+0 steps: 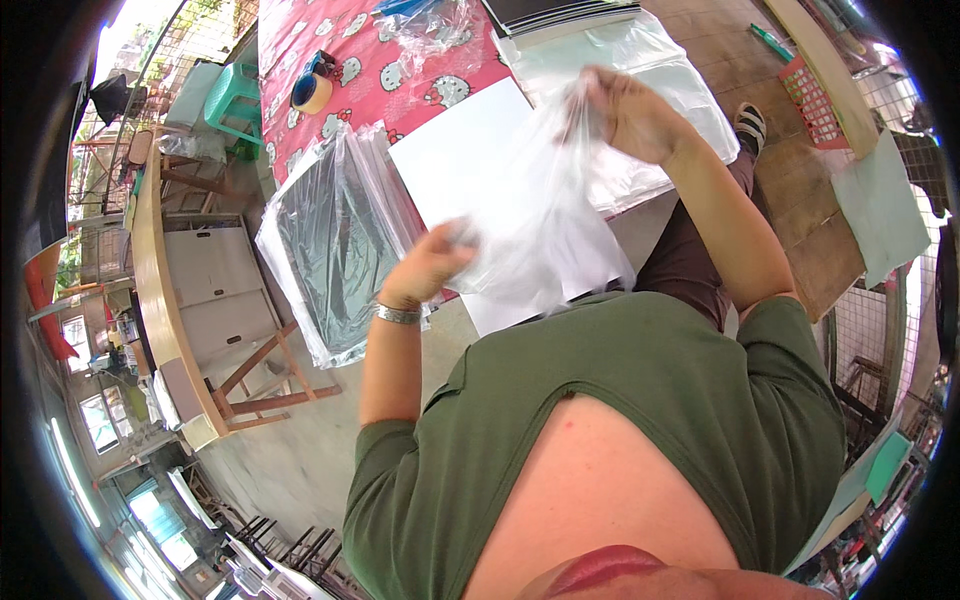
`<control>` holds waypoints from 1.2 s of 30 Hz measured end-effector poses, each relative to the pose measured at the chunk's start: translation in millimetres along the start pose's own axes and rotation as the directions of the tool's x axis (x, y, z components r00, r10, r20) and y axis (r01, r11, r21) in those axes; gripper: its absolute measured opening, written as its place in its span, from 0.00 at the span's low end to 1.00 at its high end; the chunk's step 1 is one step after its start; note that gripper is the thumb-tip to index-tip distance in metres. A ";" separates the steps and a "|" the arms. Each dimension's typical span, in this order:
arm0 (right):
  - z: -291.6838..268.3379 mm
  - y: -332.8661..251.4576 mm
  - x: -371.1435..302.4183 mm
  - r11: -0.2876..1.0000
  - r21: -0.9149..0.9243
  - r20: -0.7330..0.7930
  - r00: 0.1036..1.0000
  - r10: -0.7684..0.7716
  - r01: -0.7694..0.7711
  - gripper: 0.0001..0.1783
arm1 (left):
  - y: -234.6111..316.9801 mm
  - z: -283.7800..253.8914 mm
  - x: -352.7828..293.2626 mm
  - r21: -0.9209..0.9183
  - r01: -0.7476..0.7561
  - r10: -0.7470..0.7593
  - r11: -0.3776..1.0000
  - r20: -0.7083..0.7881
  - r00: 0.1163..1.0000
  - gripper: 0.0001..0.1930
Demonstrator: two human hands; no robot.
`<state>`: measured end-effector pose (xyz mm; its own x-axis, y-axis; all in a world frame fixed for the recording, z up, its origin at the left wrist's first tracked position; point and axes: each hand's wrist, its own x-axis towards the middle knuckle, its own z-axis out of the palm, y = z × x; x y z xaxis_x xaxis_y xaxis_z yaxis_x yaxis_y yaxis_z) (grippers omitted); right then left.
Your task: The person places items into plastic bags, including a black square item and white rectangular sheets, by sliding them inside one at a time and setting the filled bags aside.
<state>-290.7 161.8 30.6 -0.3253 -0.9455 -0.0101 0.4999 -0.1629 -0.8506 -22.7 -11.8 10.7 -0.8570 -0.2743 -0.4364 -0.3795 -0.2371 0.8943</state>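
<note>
A clear plastic bag (555,215) hangs crumpled between my hands, in front of my chest. My right hand (640,118) is raised at the right, its blurred fingers closed on the bag's upper end. Lower and to the left, my left hand (437,262) has its fingers bent at the bag's other side; motion blurs the fingertips. Beneath the bag lie white sheets (455,140), partly covered by it. Beside my left hand rests a stack of plastic-wrapped dark sheets (340,225). Under my right hand is a pile of flat clear plastic bags (685,80).
The table has a red patterned cover (300,30). On it are tape rolls (312,92), loose crumpled plastic (435,35) and a black stack (560,12) at the far edge. A green stool (237,100) stands left, a red basket (812,100) right.
</note>
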 end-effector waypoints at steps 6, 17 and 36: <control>-36.4 4.9 25.4 0.744 -0.611 0.170 0.874 0.456 -0.270 0.19 | 31.7 -15.1 25.0 -0.648 -0.332 0.175 0.685 -0.296 0.939 0.13; -35.8 13.3 58.1 0.909 -0.067 -0.154 0.905 0.397 -0.411 0.13 | -10.7 -63.2 48.5 -0.470 -0.221 0.241 0.855 -0.019 0.970 0.14; -100.0 99.7 170.0 -0.173 -0.942 -0.285 0.958 -0.032 -0.287 0.15 | -25.2 -146.9 197.9 0.846 0.323 0.434 0.425 -0.504 0.747 0.10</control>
<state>-376.4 13.0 -108.5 -0.5566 -0.8201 -0.1328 -0.7496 0.5647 -0.3454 -131.5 -197.0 -112.7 -0.6293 -0.7770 0.0120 -0.7330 0.5986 0.3232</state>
